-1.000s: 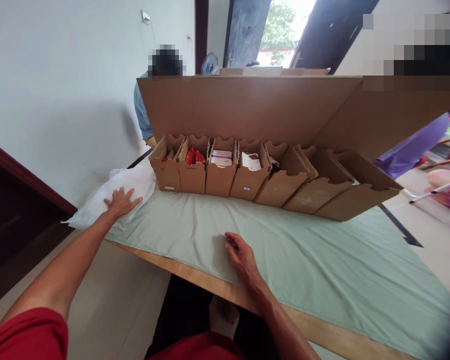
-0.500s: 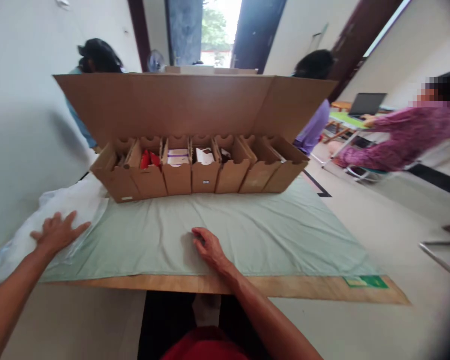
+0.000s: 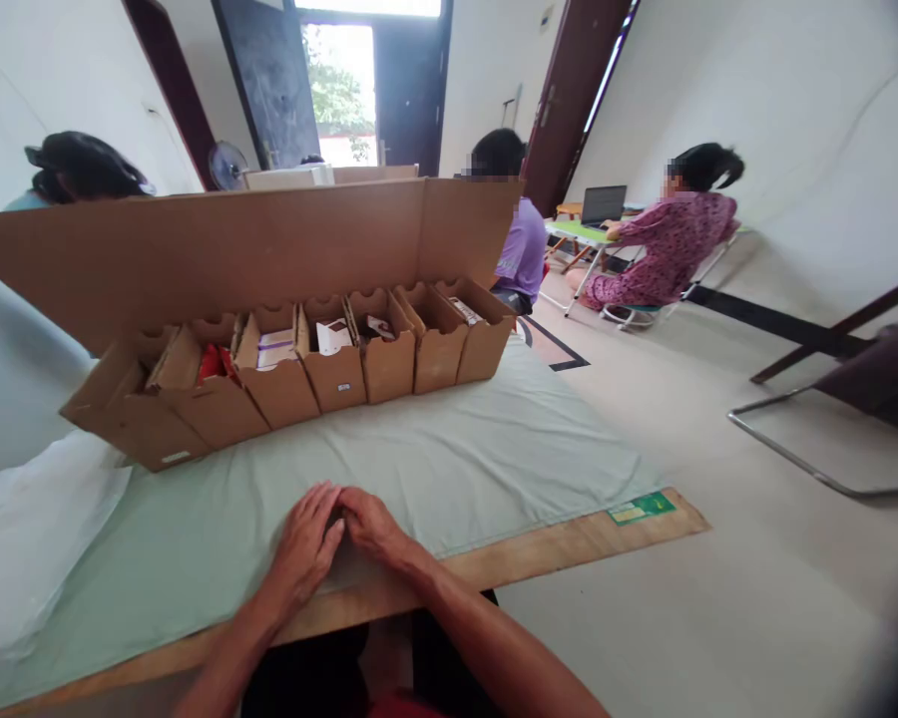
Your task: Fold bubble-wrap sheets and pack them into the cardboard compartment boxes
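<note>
On the pale green cloth (image 3: 389,449) near the table's front edge, my left hand (image 3: 308,543) lies with its fingers stretched out and its thumb apart. Against its fingertips rests my right hand (image 3: 374,524), loosely curved, with its fingers partly hidden. I see nothing held in either hand. Beyond them stands a row of cardboard file boxes (image 3: 288,394), joined side by side. A red packet (image 3: 211,364), white cartons (image 3: 275,349) and a white card (image 3: 333,337) show inside some of them. Behind the row rises a wide cardboard panel (image 3: 269,244).
Crumpled white plastic sheeting (image 3: 37,538) covers the table's left side. The wooden table edge (image 3: 494,568) carries a green label (image 3: 642,508). Two people sit beyond the panel; another person (image 3: 677,234) sits at a laptop (image 3: 603,204). A metal-framed chair (image 3: 800,464) stands at right.
My left hand has moved right, off the plastic sheeting, to meet my right hand. The view has turned right, so the boxes appear farther left.
</note>
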The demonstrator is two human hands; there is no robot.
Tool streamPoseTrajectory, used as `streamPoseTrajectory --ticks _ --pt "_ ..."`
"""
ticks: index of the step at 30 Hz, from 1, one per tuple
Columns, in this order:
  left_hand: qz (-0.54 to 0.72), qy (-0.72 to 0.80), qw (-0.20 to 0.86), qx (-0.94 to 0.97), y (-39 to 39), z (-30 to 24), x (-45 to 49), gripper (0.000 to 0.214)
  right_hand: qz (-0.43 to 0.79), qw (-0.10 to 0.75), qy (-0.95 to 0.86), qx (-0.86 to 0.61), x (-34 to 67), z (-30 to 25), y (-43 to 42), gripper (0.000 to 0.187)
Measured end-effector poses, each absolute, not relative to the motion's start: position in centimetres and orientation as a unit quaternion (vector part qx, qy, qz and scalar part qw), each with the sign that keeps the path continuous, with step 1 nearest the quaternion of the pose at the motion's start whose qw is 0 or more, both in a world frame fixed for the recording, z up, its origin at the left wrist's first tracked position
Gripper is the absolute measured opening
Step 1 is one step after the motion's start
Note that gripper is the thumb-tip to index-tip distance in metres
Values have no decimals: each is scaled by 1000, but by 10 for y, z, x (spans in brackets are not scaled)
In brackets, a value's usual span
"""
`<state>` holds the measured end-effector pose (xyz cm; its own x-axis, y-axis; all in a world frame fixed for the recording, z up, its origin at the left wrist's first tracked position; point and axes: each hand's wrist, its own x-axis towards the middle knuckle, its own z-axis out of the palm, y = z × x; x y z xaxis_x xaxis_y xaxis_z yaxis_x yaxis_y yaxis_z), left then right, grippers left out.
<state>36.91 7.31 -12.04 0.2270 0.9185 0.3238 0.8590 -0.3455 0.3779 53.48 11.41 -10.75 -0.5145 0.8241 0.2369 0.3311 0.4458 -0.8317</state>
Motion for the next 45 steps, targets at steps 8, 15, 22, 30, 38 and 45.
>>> streamPoseTrajectory --ticks 8,15,22,30,38,45 --pt "254 532 -32 807 45 -157 399 41 337 369 -741 -449 695 -38 151 25" --pt "269 492 -119 819 50 -160 396 44 87 299 -681 -663 795 61 298 53" --pt "253 486 -134 826 50 -158 394 51 78 262 -689 -672 802 54 346 38" --pt "298 509 -64 805 45 -146 394 60 34 292 -697 -654 871 52 229 10" --pt "324 523 225 756 111 -53 468 58 126 393 -668 -619 918 37 42 24" --pt "314 363 480 735 218 -26 600 100 112 515 -519 -673 890 -17 -10 80"
